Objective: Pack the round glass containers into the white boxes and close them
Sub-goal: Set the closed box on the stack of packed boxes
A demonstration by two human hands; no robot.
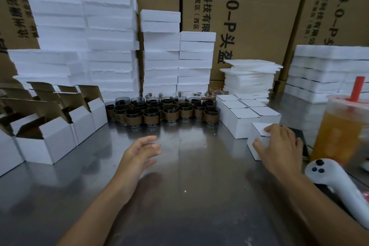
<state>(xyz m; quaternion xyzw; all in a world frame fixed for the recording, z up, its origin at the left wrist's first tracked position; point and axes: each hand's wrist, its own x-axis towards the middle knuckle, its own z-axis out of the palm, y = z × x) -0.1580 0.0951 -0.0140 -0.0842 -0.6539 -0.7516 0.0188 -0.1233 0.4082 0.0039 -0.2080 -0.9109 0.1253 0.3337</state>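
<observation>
Several round dark glass containers (151, 117) with brown paper bands stand in rows at the middle back of the steel table. Open white boxes (45, 143) with raised brown-lined flaps line the left side. Closed white boxes (242, 121) sit in rows at the right. My right hand (280, 147) grips one closed white box (257, 139) at the front of that group, thumb on its near side and fingers over its top. My left hand (142, 151) hovers over the table's middle with relaxed fingers, holding nothing.
Tall stacks of white foam blocks (107, 42) and cardboard cartons (249, 16) form the back wall. A pile of foam sheets (249, 78) stands behind the closed boxes. A plastic cup of orange drink (337, 134) and a white handheld controller (335, 183) sit at the right edge.
</observation>
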